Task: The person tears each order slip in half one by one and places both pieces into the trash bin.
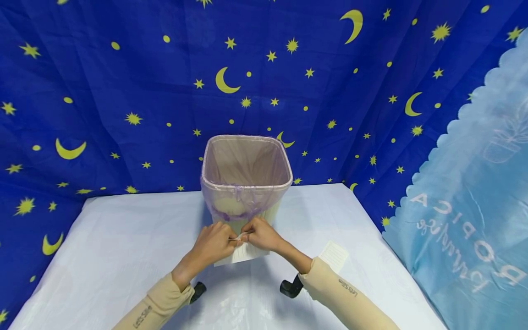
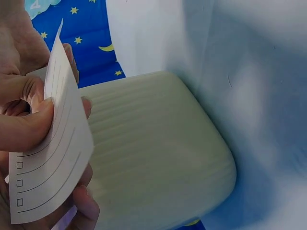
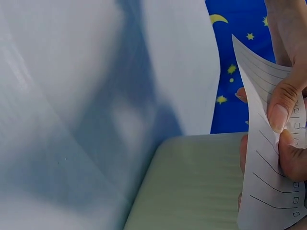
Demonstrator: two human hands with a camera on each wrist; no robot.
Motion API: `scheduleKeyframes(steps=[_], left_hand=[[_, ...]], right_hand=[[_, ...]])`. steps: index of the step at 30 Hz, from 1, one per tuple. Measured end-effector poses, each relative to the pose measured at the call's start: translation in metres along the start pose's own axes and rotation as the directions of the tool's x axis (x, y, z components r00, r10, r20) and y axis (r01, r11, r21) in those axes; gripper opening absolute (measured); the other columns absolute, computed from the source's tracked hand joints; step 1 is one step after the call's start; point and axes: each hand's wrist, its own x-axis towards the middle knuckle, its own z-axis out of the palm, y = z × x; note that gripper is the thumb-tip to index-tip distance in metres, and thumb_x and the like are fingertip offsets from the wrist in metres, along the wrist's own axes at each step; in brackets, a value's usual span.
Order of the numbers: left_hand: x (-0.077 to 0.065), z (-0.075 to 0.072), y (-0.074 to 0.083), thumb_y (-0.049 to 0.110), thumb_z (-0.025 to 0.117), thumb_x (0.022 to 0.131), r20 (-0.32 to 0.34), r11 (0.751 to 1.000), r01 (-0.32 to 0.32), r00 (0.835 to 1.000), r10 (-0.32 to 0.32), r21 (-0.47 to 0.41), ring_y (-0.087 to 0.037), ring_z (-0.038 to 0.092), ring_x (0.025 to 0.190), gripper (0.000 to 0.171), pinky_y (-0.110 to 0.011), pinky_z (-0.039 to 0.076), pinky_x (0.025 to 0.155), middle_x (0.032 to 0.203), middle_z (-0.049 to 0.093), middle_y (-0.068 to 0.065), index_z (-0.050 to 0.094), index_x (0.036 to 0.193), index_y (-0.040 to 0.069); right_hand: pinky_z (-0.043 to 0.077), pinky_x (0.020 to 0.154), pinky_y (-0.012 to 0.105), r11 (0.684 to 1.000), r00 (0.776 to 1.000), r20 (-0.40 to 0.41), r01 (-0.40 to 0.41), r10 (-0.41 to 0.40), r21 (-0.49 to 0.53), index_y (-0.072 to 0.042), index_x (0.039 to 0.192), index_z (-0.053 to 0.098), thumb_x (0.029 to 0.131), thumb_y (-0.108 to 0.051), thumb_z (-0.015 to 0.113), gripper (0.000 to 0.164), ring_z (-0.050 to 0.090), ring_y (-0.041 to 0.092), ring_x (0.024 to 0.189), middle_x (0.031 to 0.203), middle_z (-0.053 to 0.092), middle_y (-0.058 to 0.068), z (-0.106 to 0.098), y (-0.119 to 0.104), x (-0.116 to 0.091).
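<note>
Both hands pinch one sheet of checklist paper [image 1: 243,254], close in front of a trash bin. In the head view the left hand [image 1: 214,240] and right hand [image 1: 264,234] meet at the sheet's upper edge, thumbs side by side. Printed lines and small checkboxes show on the paper in the left wrist view [image 2: 53,153] and the right wrist view [image 3: 261,191]; it bends and creases at the thumbs. The pale bin [image 1: 270,213] stands upright, lined with a translucent purple bag [image 1: 218,199] folded over its rim. Some fingers are hidden behind the paper.
A second lined sheet [image 1: 335,255] lies on the white-covered table [image 1: 136,247], near the right forearm. Behind the bin hangs a blue curtain [image 1: 165,82] with stars and moons. A light blue cloth [image 1: 474,206] hangs on the right. Black wrist devices [image 1: 291,288] show under the sleeves.
</note>
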Motion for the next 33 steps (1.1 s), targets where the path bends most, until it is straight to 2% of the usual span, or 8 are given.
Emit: scheduleKeyframes(steps=[4, 9, 13, 16, 20, 24, 28, 33], left_hand=[[0.0, 0.0, -0.001, 0.021, 0.077, 0.081, -0.002, 1.0, 0.007, 1.0, -0.007, 0.009, 0.0, 0.02, 0.047, 0.059, -0.019, 0.019, 0.04, 0.049, 0.014, 0.016, 0.03, 0.046, 0.025], [-0.001, 0.0, 0.001, 0.018, 0.076, 0.08, -0.005, 1.0, 0.007, 1.0, -0.007, -0.007, 0.001, 0.019, 0.045, 0.049, -0.017, 0.017, 0.039, 0.047, 0.018, 0.016, 0.046, 0.042, 0.025], [0.0, -0.002, 0.002, 0.022, 0.075, 0.084, 0.055, 0.997, 0.062, 0.997, -0.059, -0.042, -0.001, 0.022, 0.044, 0.047, -0.018, 0.02, 0.04, 0.047, 0.021, 0.015, 0.048, 0.046, 0.024], [0.001, -0.004, 0.001, 0.028, 0.077, 0.084, 0.128, 0.984, 0.159, 0.981, -0.149, -0.074, -0.004, 0.027, 0.048, 0.047, -0.022, 0.025, 0.044, 0.051, 0.024, 0.013, 0.044, 0.05, 0.023], [0.0, -0.004, -0.001, 0.032, 0.08, 0.08, 0.197, 0.961, 0.26, 0.951, -0.238, -0.098, -0.008, 0.033, 0.054, 0.041, -0.027, 0.03, 0.049, 0.056, 0.032, 0.01, 0.049, 0.055, 0.02], [-0.001, -0.002, -0.004, 0.03, 0.08, 0.079, 0.218, 0.952, 0.29, 0.94, -0.263, -0.102, -0.009, 0.039, 0.057, 0.031, -0.029, 0.033, 0.052, 0.059, 0.04, 0.009, 0.058, 0.062, 0.018], [-0.001, -0.002, -0.004, 0.029, 0.08, 0.08, 0.232, 0.95, 0.296, 0.936, -0.266, -0.104, -0.01, 0.045, 0.058, 0.025, -0.03, 0.037, 0.052, 0.063, 0.051, 0.009, 0.064, 0.066, 0.017], [-0.001, -0.002, -0.003, 0.032, 0.08, 0.08, 0.245, 0.95, 0.3, 0.931, -0.27, -0.09, -0.01, 0.051, 0.063, 0.018, -0.033, 0.042, 0.055, 0.072, 0.062, 0.008, 0.071, 0.075, 0.017]], right_hand=[[0.019, 0.048, 0.016, 1.0, 1.0, -0.002, -0.003, 0.003, 0.031, 0.001, 0.059, 0.061, 0.076, 0.003, 0.059, 0.017, 0.023, -0.003, 0.047, 0.049, 0.033, -0.013, 0.002, 0.001, 0.001], [0.021, 0.047, 0.017, 0.991, 0.999, -0.009, -0.031, 0.033, 0.129, 0.002, 0.055, 0.055, 0.075, 0.005, 0.056, 0.02, 0.026, -0.001, 0.047, 0.049, 0.035, -0.012, 0.004, 0.006, 0.002], [0.022, 0.046, 0.018, 0.981, 0.998, -0.008, -0.054, 0.057, 0.185, 0.002, 0.055, 0.054, 0.077, 0.004, 0.056, 0.022, 0.027, 0.0, 0.046, 0.049, 0.038, -0.012, 0.003, 0.012, 0.001], [0.026, 0.047, 0.017, 0.989, 1.0, -0.003, -0.026, 0.027, 0.143, 0.004, 0.061, 0.062, 0.081, 0.001, 0.06, 0.021, 0.031, -0.001, 0.047, 0.052, 0.045, -0.008, 0.001, 0.013, 0.0], [0.033, 0.051, 0.015, 0.999, 1.0, 0.014, 0.015, -0.016, 0.035, 0.003, 0.071, 0.071, 0.085, -0.002, 0.064, 0.017, 0.038, -0.002, 0.053, 0.06, 0.059, 0.0, -0.003, 0.012, -0.002], [0.036, 0.057, 0.015, 0.997, 0.997, 0.053, 0.05, -0.047, -0.05, -0.002, 0.076, 0.073, 0.087, -0.005, 0.067, 0.013, 0.04, -0.001, 0.057, 0.065, 0.062, -0.002, -0.007, 0.009, -0.004], [0.033, 0.055, 0.016, 0.993, 0.993, 0.095, 0.08, -0.071, -0.091, -0.006, 0.076, 0.072, 0.084, -0.009, 0.073, 0.009, 0.035, -0.001, 0.055, 0.061, 0.051, -0.01, -0.011, 0.007, -0.006], [0.03, 0.051, 0.015, 0.982, 0.993, 0.073, 0.1, -0.09, -0.158, -0.007, 0.071, 0.072, 0.084, -0.008, 0.073, 0.013, 0.031, -0.001, 0.052, 0.057, 0.047, -0.011, -0.008, 0.007, -0.007]])
